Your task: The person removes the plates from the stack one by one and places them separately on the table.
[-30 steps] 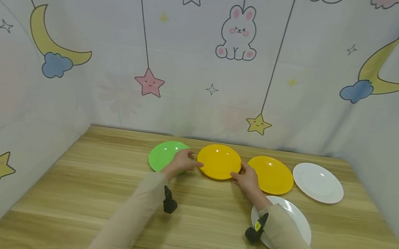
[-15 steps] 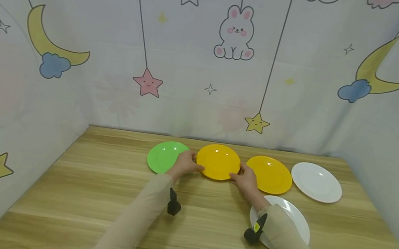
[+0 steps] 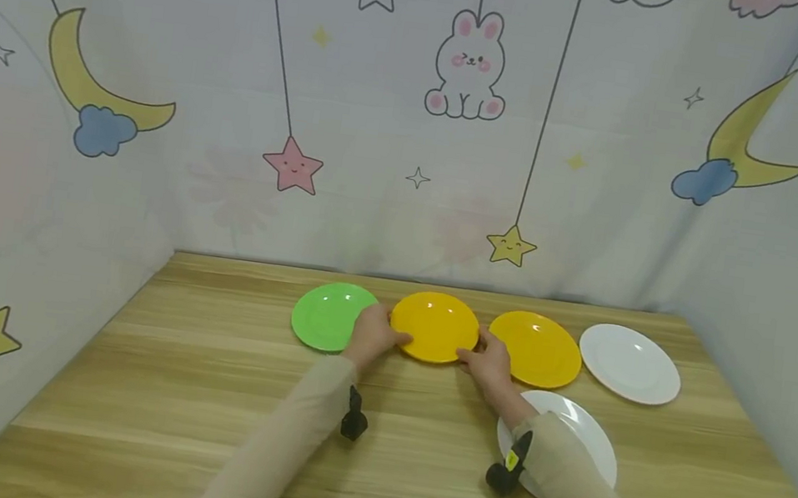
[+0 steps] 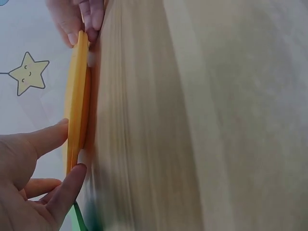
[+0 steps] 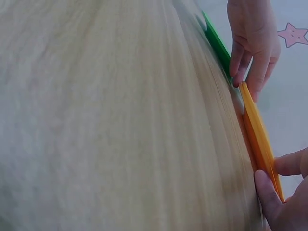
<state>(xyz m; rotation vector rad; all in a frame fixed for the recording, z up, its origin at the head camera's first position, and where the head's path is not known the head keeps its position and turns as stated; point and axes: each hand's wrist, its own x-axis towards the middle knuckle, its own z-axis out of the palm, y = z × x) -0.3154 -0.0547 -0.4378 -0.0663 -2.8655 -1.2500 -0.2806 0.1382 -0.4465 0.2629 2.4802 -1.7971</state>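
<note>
Both hands hold a yellow-orange plate (image 3: 434,327) at the middle back of the table. My left hand (image 3: 374,334) pinches its left rim, with the thumb above and a fingertip beneath in the left wrist view. My right hand (image 3: 492,360) pinches the opposite rim, thumb on top, fingers at the edge and below. Seen edge-on, the plate's rim (image 4: 77,106) looks layered; whether it is one plate or two stacked I cannot tell. A green plate (image 3: 325,319) lies just left, partly hidden by the left hand. Another yellow-orange plate (image 3: 540,350) lies right of the right hand.
A white plate (image 3: 629,363) lies at the back right. A second white plate (image 3: 590,434) sits nearer, partly under the right forearm. The wood-grain table (image 3: 184,389) meets a printed curtain (image 3: 373,102) at the back and sides.
My left hand has shifted right and closed onto the plate's left rim, its wrist swinging inward. The held plate has come slightly nearer. The right hand keeps its grip; the other plates stay put.
</note>
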